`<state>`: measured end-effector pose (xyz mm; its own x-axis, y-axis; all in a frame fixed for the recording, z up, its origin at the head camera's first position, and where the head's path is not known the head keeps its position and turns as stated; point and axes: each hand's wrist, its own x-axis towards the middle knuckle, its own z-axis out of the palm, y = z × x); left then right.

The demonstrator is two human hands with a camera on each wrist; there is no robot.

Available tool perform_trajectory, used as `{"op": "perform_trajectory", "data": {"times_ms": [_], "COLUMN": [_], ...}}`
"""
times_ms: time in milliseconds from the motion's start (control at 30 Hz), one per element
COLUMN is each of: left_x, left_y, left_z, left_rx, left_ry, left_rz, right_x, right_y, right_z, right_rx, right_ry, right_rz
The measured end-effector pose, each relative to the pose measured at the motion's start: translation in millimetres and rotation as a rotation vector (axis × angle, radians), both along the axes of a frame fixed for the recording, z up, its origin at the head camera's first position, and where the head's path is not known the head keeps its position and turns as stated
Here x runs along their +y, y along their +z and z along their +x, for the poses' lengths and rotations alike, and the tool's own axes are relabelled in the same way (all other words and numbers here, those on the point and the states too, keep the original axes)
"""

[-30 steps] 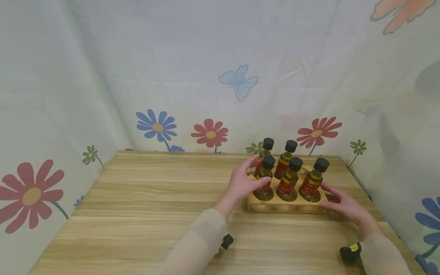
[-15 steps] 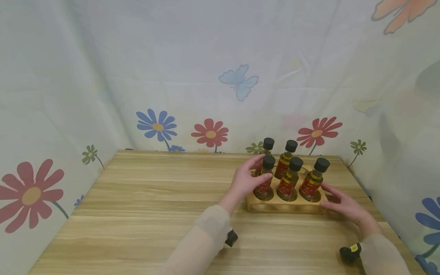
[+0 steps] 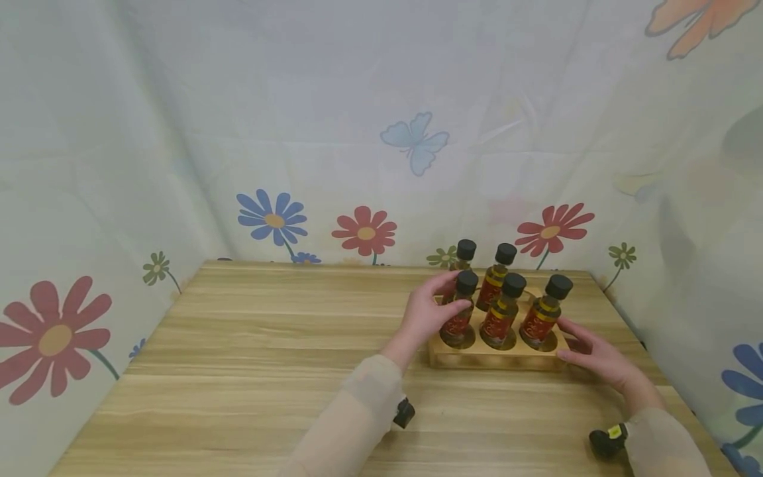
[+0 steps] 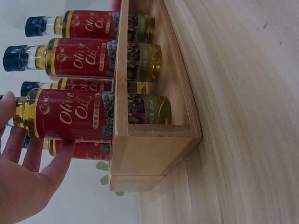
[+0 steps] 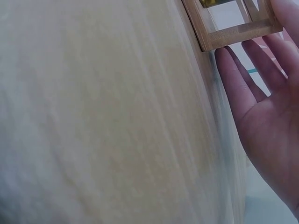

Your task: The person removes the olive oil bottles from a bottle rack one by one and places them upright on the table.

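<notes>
My left hand (image 3: pixel 422 317) holds the front-left olive oil bottle (image 3: pixel 457 323), thumb across its near side and fingers behind it. In the left wrist view that bottle (image 4: pixel 70 112) has a red "Olive Oil" label, with the thumb up at its neck. It stands in a wooden rack (image 3: pixel 495 362) with several matching black-capped bottles. At the rack's right end is my right hand (image 3: pixel 601 356), fingers extended, the thumb by the front corner. The right wrist view shows those fingertips (image 5: pixel 223 56) right at the rack's end wall (image 5: pixel 245 32).
The rack stands towards the back right of a wood-grain table (image 3: pixel 268 371). Behind and beside the table hangs a pale curtain (image 3: pixel 334 132) with flowers and butterflies. A small black device (image 3: pixel 607 440) sits at my right wrist, another (image 3: pixel 404 413) at my left.
My left hand has shifted slightly to the right, its thumb drawing further across the front-left bottle. The right hand and the rack stay in place.
</notes>
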<state>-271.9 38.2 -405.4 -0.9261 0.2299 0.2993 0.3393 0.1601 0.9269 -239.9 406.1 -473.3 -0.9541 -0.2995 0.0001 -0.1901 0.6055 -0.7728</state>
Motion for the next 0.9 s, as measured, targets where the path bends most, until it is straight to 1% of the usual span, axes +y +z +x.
{"op": "perform_trajectory", "data": {"times_ms": [200, 433, 567, 700, 900], "left_x": [-0.5, -0.5, -0.9, -2.6, -9.7], "left_y": [-1.3, -1.2, 0.6, 6.2, 23.1], "left_z": [0.3, 4.2, 6.8, 8.5, 10.8], "left_rx": [0.015, 0.038, 0.046, 0.050, 0.118], "left_ry": [0.013, -0.002, 0.006, 0.023, 0.041], "left_rz": [-0.018, 0.011, 0.036, 0.060, 0.104], "right_x": [-1.1, -2.4, -3.3, -4.0, -3.3], "right_y": [0.8, 1.4, 2.0, 1.7, 0.9], "right_z": [1.3, 2.9, 2.6, 2.0, 1.6], "right_rx": [-0.015, -0.013, -0.011, -0.019, -0.018], "right_ry": [-0.005, -0.011, -0.014, -0.021, -0.024], "right_rz": [-0.007, 0.002, 0.004, 0.006, 0.000]}}
